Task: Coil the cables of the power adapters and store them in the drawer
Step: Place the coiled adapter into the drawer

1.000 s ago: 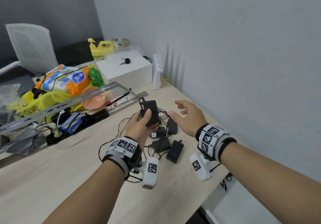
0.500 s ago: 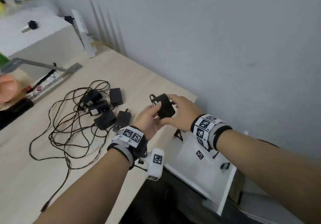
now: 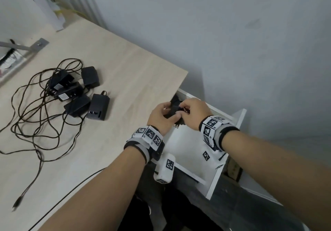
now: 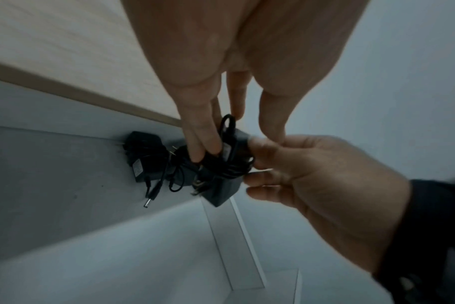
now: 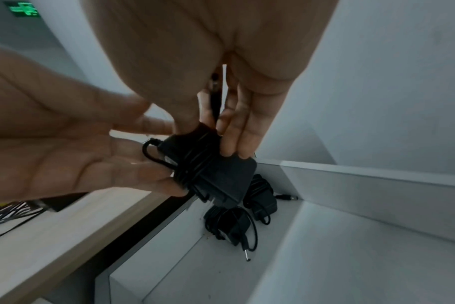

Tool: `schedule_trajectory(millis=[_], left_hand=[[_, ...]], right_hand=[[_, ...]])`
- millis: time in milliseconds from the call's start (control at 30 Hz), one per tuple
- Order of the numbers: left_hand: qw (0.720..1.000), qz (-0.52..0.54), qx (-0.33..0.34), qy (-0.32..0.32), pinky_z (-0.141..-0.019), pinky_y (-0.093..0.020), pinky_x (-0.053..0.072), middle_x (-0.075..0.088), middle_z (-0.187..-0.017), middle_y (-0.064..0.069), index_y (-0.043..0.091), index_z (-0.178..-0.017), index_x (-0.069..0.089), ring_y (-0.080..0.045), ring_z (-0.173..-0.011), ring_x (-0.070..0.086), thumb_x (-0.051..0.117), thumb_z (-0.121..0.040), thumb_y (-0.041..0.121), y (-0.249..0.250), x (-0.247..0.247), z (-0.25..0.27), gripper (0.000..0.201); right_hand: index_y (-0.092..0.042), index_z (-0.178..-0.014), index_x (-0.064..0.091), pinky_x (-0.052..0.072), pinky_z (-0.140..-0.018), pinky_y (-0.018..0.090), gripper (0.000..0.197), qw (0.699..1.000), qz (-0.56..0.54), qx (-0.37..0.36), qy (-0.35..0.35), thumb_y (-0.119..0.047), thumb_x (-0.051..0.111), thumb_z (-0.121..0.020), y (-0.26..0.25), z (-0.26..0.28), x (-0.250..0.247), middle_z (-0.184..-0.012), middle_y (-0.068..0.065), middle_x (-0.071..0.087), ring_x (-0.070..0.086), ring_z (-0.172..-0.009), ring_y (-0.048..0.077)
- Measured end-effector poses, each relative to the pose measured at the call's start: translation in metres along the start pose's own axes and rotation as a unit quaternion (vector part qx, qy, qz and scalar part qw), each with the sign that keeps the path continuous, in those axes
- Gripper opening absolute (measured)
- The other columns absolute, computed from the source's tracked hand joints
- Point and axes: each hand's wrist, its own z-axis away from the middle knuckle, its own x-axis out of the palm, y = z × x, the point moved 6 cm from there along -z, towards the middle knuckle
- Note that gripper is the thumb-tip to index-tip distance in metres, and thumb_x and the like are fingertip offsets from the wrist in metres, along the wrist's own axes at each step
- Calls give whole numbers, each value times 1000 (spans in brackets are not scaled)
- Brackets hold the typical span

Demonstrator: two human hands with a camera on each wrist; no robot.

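Observation:
Both hands hold one black power adapter (image 3: 174,108) with its cable wound round it, just past the desk's right edge and over the open white drawer (image 3: 189,146). My left hand (image 3: 161,117) grips it from the desk side, fingers and thumb curled round the body (image 4: 221,185). My right hand (image 3: 191,112) pinches the other side (image 5: 218,174). Two coiled adapters (image 5: 231,224) (image 5: 262,197) lie in the drawer's back corner. Several uncoiled adapters (image 3: 80,94) lie on the desk among tangled cables (image 3: 35,116).
The wooden desk (image 3: 125,69) ends at the grey wall (image 3: 232,42). A white box (image 3: 18,15) and a metal bar (image 3: 32,47) stand at the back left. A thin black cable (image 3: 71,189) runs along the desk's front. The drawer's side wall (image 3: 225,159) juts out.
The hands carried the coiled adapter from above the desk rightward to over the open drawer. The right hand, free a second ago, now holds it too. The view swung right and down.

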Motion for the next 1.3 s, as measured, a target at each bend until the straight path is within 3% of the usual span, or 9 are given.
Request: schedule_trajectory(millis=[133, 267, 400, 500, 700, 800, 900, 1167, 1300], left_hand=[[1000, 17, -11, 16, -85, -36, 57, 71, -100, -7, 9, -113, 63, -18, -88, 68, 67, -86, 5, -8, 5, -7, 28], [1000, 14, -1, 26, -62, -19, 56, 70, -92, -9, 5, -105, 67, -13, -72, 68, 53, -94, 0, -9, 4, -11, 20], [999, 43, -16, 13, -68, -30, 60, 70, -89, -11, 13, -96, 67, -23, -71, 71, 49, -97, 5, -12, 3, -10, 20], [998, 58, -29, 4, -75, -40, 60, 70, -90, -13, 14, -97, 66, -30, -71, 72, 48, -98, 10, -15, 3, -9, 19], [996, 67, -52, 25, -82, -45, 58, 70, -95, -11, 12, -106, 64, -30, -74, 72, 47, -99, 10, -29, -10, -2, 19], [998, 12, -23, 56, -82, -41, 58, 67, -101, 7, 17, -112, 63, -20, -77, 71, 53, -97, 20, -33, -23, 3, 19], [991, -107, 31, 79, -81, -29, 53, 63, -106, 18, 29, -113, 63, -5, -84, 65, 57, -93, 32, -29, -40, 10, 21], [951, -286, 91, 70, -93, -31, 46, 58, -121, 3, 23, -123, 59, -17, -110, 54, 59, -92, 27, -41, -56, 11, 32], [929, -337, 139, 57, -93, -32, 43, 58, -121, -3, 17, -124, 59, -24, -111, 50, 61, -91, 23, -41, -56, 11, 34]], right_hand=[[-21, -98, 72, 50, -83, 33, 17, 999, -24, -29, 5, -30, 70, -83, 3, 3, -7, -95, 0, 69, 62, -90, 17], [-23, -112, 67, 44, -89, 28, 36, 999, -26, -45, -17, -30, 76, -77, 10, 10, -1, -108, 3, 60, 58, -99, 17], [-30, -134, 50, 41, -96, 25, 75, 997, -34, -51, -50, -33, 85, -68, 18, 20, 8, -125, -5, 42, 50, -110, 12], [-32, -140, 39, 40, -101, 29, 85, 996, -13, -60, -59, -34, 84, -68, 20, 23, 15, -137, -3, 40, 47, -120, 16], [-24, -146, 31, 45, -98, 33, 82, 996, 22, -70, -59, -35, 73, -76, 11, 22, 42, -135, 7, 47, 50, -120, 23], [-25, -143, 35, 47, -92, 32, 81, 999, 16, 0, -44, -43, 71, -73, 25, 16, 56, -126, 7, 54, 56, -112, 24], [-25, -141, 37, 48, -91, 32, 80, 996, 41, 43, -61, -47, 71, -72, 39, 14, 75, -121, 8, 55, 58, -109, 27], [-17, -134, 42, 51, -88, 36, 74, 987, 113, -18, -110, -41, 74, -71, 9, -13, 149, -121, 13, 57, 59, -107, 32], [-18, -134, 45, 47, -96, 39, 60, 975, 172, -33, -140, -42, 56, -80, 2, -37, 177, -127, 10, 56, 53, -115, 30]])
